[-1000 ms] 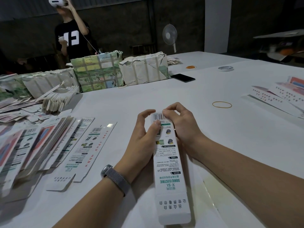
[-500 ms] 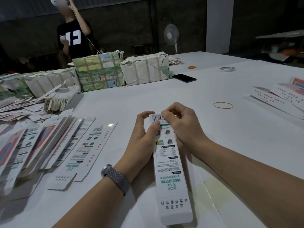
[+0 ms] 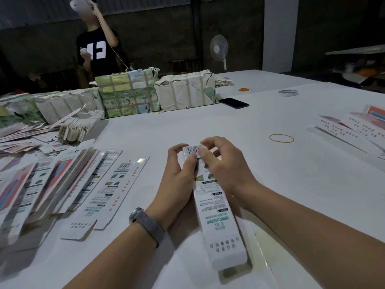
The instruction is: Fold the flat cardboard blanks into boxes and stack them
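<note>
- Where the two hands meet at the centre of the frame, a long narrow box point(image 3: 210, 197) is held over the white table point(image 3: 260, 126), its far end with the barcode pointing toward the upper part of the frame and its near end reaching toward the lower right.
- The left hand point(image 3: 179, 174) is curled around the left side of the box, the thumb laid on its printed face just below the barcode; a grey watch band point(image 3: 146, 224) is worn on that wrist.
- The right hand point(image 3: 224, 163) is curled over the far end of the box, the fingertips pinching at the barcode flap; the detail of the flap is blurred.
- A fanned row of flat blanks point(image 3: 41, 184) is spread along the left edge of the frame, with one single blank point(image 3: 108, 192) lying just beside it, nearer the hands.
- Taped paper-wrapped bundles point(image 3: 127, 92) are lined up across the upper left of the table.
- A yellow rubber band point(image 3: 281, 138) is seen to the right of the hands, well apart from them.
- A dark phone point(image 3: 233, 102) and a roll of tape point(image 3: 288, 92) are placed farther back, in the upper right.
- More printed blanks point(image 3: 354, 126) are laid at the right edge.
- A person in a black shirt point(image 3: 98, 46) is seen standing behind the bundles, upper left.
</note>
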`<state>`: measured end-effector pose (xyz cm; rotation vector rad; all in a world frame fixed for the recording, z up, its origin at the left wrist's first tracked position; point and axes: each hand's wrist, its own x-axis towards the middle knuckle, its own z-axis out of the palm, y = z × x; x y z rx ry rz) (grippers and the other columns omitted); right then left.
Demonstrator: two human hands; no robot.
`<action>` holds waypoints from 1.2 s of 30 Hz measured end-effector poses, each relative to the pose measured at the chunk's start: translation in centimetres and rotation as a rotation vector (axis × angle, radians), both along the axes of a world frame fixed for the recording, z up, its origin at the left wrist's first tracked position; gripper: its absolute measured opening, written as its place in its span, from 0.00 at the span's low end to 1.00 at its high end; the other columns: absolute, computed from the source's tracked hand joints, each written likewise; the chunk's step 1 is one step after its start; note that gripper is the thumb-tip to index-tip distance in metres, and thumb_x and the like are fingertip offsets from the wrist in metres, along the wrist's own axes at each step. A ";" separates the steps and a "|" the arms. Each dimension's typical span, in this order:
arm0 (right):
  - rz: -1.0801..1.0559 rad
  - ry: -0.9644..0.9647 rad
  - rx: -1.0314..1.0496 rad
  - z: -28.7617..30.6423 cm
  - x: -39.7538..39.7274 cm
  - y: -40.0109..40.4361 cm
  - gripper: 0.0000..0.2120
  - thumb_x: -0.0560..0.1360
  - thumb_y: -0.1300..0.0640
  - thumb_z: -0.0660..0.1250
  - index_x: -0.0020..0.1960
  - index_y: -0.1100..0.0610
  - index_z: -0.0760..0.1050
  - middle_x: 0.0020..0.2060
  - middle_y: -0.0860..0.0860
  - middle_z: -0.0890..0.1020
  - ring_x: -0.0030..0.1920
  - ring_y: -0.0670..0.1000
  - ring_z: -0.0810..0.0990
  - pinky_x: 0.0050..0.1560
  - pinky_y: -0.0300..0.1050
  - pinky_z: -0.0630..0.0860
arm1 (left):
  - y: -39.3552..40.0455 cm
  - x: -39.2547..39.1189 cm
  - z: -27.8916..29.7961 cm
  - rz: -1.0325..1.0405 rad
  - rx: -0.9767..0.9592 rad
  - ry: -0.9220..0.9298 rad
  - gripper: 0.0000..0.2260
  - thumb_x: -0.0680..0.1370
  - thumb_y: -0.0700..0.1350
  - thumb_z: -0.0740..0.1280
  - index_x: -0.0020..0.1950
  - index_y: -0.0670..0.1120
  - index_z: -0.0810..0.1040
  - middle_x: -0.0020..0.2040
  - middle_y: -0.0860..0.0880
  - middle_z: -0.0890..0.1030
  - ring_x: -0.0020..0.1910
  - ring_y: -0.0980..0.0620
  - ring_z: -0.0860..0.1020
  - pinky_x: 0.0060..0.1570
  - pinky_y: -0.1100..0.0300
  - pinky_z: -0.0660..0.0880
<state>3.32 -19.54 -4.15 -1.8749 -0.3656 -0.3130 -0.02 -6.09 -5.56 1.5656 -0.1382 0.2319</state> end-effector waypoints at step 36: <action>-0.846 0.145 -1.298 7.1 1.0 -32.8 0.14 0.79 0.47 0.61 0.63 0.47 0.76 0.56 0.51 0.76 0.58 0.57 0.71 0.53 0.50 0.73 | -0.2 -1.4 1.3 -0.131 0.288 0.179 0.07 0.82 0.41 0.63 0.54 0.50 0.80 0.39 0.39 0.82 0.28 0.48 0.74 0.25 0.63 0.60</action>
